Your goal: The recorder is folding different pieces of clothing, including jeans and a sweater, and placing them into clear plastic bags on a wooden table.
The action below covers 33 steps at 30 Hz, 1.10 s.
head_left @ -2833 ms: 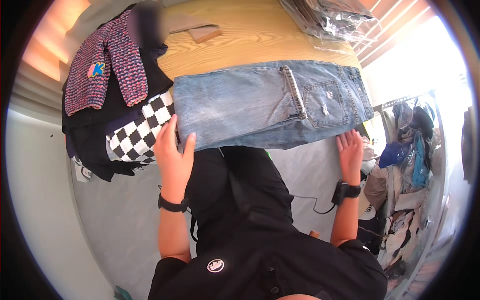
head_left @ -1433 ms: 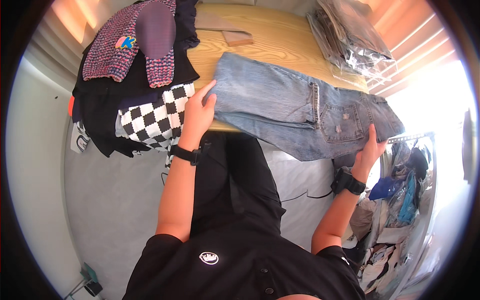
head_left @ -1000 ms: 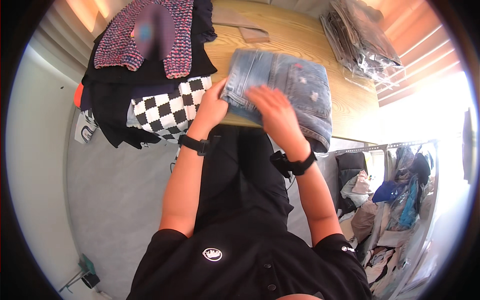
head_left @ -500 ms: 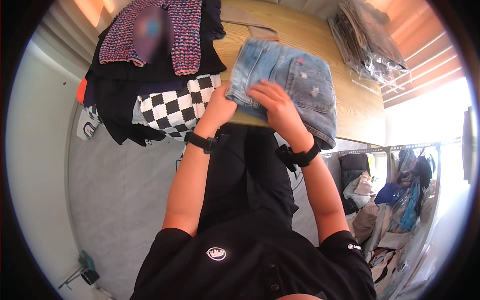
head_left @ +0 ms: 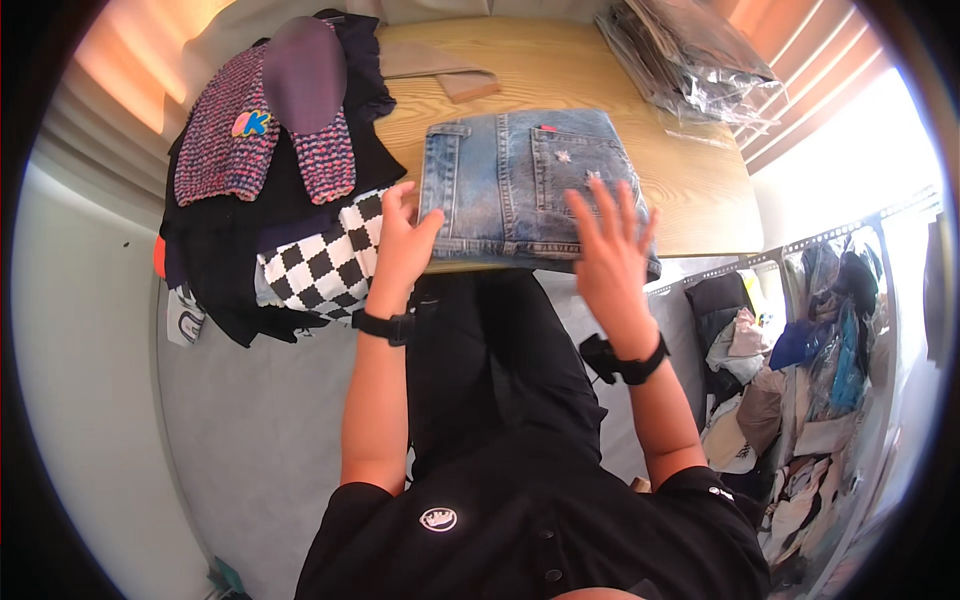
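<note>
Holding one left hand [head_left: 403,240] open at the left edge of one folded pair of blue jeans [head_left: 480,190], thumb and fingers parted, and spreading one right hand [head_left: 612,250], fingers apart, over the lower right part, with contact there impossible to tell. Showing one back pocket [head_left: 552,185] and two pale worn spots [head_left: 563,157] on the jeans, laid near the front edge of one wooden surface [head_left: 700,205]. Counting also one clothes pile [head_left: 215,255] at left with one pink-and-blue knit [head_left: 215,155] and one checked cloth [head_left: 322,265]; one tan cloth [head_left: 470,83] behind; one plastic-wrapped garment stack [head_left: 690,60] at back right.
</note>
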Each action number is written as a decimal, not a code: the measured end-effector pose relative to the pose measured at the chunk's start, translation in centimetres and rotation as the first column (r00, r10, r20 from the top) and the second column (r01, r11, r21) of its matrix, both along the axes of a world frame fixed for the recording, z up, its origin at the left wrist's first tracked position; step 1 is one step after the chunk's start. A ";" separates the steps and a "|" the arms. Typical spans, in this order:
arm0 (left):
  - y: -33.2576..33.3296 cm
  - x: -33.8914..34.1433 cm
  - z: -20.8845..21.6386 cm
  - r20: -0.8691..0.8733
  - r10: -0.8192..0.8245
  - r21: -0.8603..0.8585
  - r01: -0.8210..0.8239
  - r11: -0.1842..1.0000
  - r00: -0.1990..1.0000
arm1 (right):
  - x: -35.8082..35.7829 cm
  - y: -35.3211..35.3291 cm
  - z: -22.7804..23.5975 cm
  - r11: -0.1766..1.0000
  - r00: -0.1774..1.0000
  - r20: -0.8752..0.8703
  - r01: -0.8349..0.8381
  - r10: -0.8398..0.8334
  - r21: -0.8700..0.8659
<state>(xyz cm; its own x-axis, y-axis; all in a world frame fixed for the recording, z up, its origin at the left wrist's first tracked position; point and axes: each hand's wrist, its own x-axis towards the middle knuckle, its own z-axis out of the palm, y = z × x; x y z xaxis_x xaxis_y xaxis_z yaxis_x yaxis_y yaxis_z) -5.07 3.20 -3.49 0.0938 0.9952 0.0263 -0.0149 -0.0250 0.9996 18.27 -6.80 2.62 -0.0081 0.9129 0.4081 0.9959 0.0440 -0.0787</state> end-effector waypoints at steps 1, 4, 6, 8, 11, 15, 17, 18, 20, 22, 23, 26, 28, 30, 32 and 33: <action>-0.5 -0.2 0.7 -0.015 -0.011 -0.079 0.010 0.997 1.000 | 1.7 -0.8 0.0 0.996 0.996 -0.048 0.073 -0.076 -0.055; -2.8 -0.1 1.3 -0.041 -0.019 -0.129 0.014 0.992 0.999 | 7.4 -2.2 -1.6 0.958 0.920 -0.298 0.282 -0.256 0.050; -5.0 0.7 1.7 -0.099 -0.043 -0.152 0.027 0.988 0.994 | 9.5 -2.4 -3.3 0.965 0.906 -0.355 0.260 -0.231 0.033; -6.8 1.3 1.9 -0.025 -0.072 -0.154 0.067 0.986 0.997 | 9.8 -2.2 -3.5 0.973 0.887 -0.416 0.230 -0.201 0.020; -7.6 1.2 2.9 -0.124 -0.023 -0.196 -0.002 0.981 0.992 | 8.9 -1.1 -2.6 0.977 0.854 -0.505 0.196 -0.127 0.085; -5.6 1.7 5.6 -0.380 0.047 -0.172 -0.121 0.978 0.924 | 8.8 0.7 -2.4 0.974 0.846 -0.533 0.108 0.014 0.198; -5.1 1.8 5.7 -0.528 0.141 -0.010 -0.172 0.985 0.837 | 9.1 1.1 -2.2 0.974 0.843 -0.536 0.079 0.047 0.210; -4.9 1.9 5.8 -0.643 0.246 0.152 -0.194 0.969 0.725 | 9.7 1.0 -2.0 0.993 0.822 -0.565 0.004 0.065 0.119; -4.5 2.0 6.0 -0.673 0.400 0.414 -0.132 0.901 0.622 | 10.5 0.7 -1.4 0.998 0.805 -0.590 -0.058 0.068 0.035; -4.6 2.3 6.8 -0.701 0.422 0.553 0.065 0.830 0.575 | 11.0 -0.9 0.2 0.952 0.773 -0.610 -0.290 0.174 -0.097; -4.8 2.5 7.1 -0.741 0.341 0.527 0.187 0.829 0.578 | 11.3 -0.6 2.2 0.883 0.761 -0.625 -0.401 0.173 -0.244; -5.2 3.9 7.9 -0.856 0.179 0.380 0.356 0.854 0.485 | 8.7 1.9 6.4 0.906 0.863 -0.419 -0.382 0.281 -0.179; -4.4 3.8 6.6 -0.884 0.177 0.348 0.355 0.868 0.433 | 7.9 5.8 5.0 0.936 0.888 -0.353 -0.342 0.294 -0.081; -4.1 3.7 6.2 -0.940 0.101 0.203 0.294 0.934 0.327 | 6.9 7.4 1.1 0.952 0.912 -0.280 -0.307 0.299 0.017; -4.2 3.8 5.2 -0.936 0.115 0.214 0.280 0.936 0.331 | 6.1 7.5 -2.8 0.964 0.974 0.001 -0.222 0.225 -0.147; -4.3 3.8 4.9 -0.927 0.134 0.238 0.274 0.932 0.350 | 6.6 7.7 -3.2 0.959 0.971 -0.003 -0.235 0.238 -0.161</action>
